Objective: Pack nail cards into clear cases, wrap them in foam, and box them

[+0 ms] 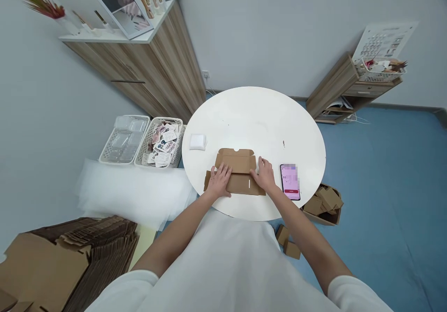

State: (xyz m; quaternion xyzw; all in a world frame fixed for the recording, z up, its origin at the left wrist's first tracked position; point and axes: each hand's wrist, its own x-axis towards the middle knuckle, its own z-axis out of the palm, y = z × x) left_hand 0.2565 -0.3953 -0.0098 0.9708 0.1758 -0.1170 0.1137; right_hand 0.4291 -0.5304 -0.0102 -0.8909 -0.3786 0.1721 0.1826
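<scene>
A flat brown cardboard mailer box (240,162), partly unfolded, lies on the round white table (251,116) in front of me. It has a crease across its middle, side flaps and a small white strip on the near panel. My left hand (219,180) rests flat on the left part of the cardboard with its fingers spread. At the right edge, near the crease, my right hand (264,175) touches the cardboard with its thumb. Its other fingers point away from me, apart from the thumb. A phone (290,181) with a lit pink screen lies right of that hand.
A small white packet (198,142) sits at the table's left. Beside the table stand a basket of cards (162,143) and a basket of clear plastic (125,139). White sheets (129,191) and stacked cardboard (101,251) lie lower left. At right is a box of cardboard pieces (324,205).
</scene>
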